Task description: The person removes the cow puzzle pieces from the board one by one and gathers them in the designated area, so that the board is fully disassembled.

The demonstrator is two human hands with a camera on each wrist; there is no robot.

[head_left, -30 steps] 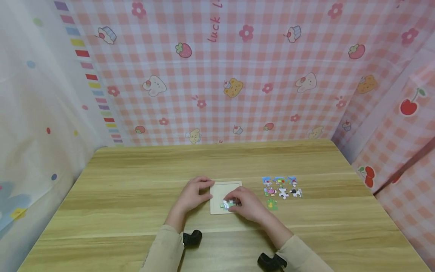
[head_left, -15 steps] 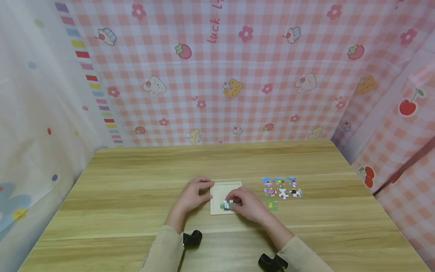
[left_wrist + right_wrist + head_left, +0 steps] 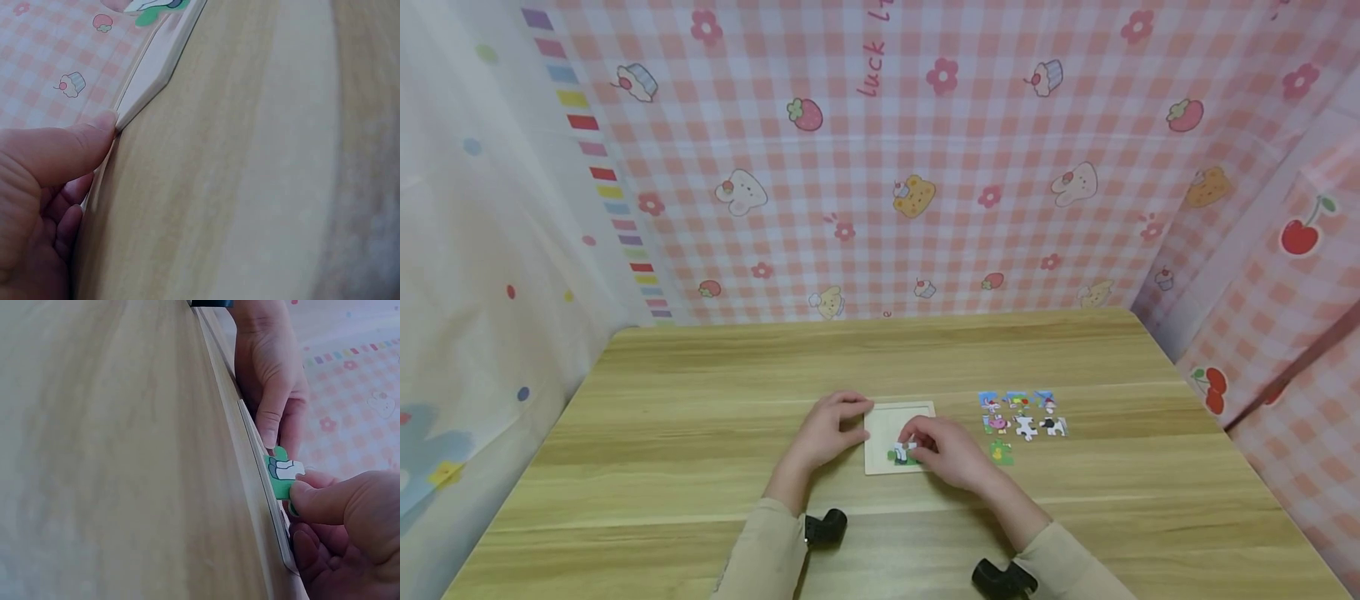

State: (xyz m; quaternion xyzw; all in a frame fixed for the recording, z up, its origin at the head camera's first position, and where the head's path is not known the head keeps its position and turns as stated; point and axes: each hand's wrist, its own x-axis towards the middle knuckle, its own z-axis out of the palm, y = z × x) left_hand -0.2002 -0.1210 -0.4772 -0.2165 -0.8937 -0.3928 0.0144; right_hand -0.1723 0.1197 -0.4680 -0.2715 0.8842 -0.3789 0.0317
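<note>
A pale wooden puzzle tray (image 3: 880,421) lies flat on the table, a raised rim around it. At its left edge, my left hand (image 3: 829,429) holds the rim, index finger near the far corner and thumb lower down; the left wrist view has the thumb pressed on the tray's edge (image 3: 145,94). Over the tray's near right part, my right hand (image 3: 951,450) pinches a green-and-white puzzle piece (image 3: 282,469) between thumb and index finger. That piece (image 3: 901,455) stays partly covered by the fingers in the head view.
Several loose puzzle pieces lie right of the tray, among them a white one (image 3: 1025,427), a pink-and-green one (image 3: 997,423) and a green one with yellow (image 3: 1000,452). A pink checked curtain (image 3: 880,250) hangs behind the wooden table (image 3: 700,375).
The puzzle piece under my right hand has turned slightly and sits straighter along the tray's near rim. My right fingers have shifted a little on it; the left hand keeps its place.
</note>
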